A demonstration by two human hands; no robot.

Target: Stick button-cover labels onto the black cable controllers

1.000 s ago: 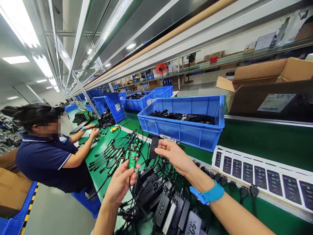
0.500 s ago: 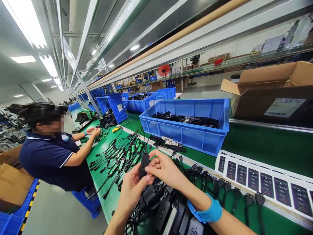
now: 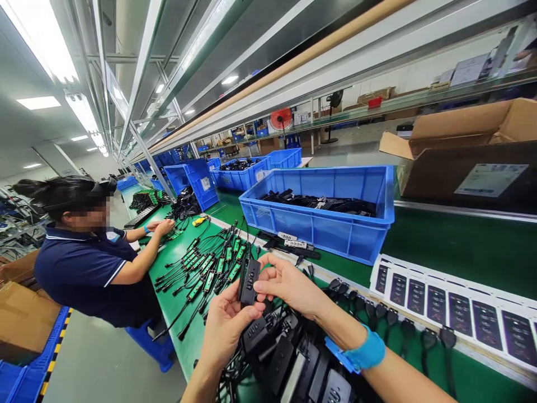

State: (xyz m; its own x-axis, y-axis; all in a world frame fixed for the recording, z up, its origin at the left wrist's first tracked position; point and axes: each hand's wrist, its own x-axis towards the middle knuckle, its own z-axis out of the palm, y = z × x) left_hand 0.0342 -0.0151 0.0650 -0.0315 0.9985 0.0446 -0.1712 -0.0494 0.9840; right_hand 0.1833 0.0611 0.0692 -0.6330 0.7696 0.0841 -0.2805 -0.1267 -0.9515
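a black push-button control box, its cable rising from the top end, is held tilted between the person's two hands at lower centre of the frame, above the bench. the left hand comes up from the bottom edge, its fingers closed around the back of the box. the right hand, reaching in from the lower right with a blue wrist strap, grips the box's right side with its fingertips. under the hands lies a heap of black power adapters with tangled cords. just up and to the left, on the green bench mat, fan out wired green circuit strips. a blue plastic crate of black parts stands at upper centre. a printed sheet of dark labels lies at right beyond a row of black plugs, and a cardboard box sits at upper right. at left, a co-worker in a navy polo has both hands at the bench.
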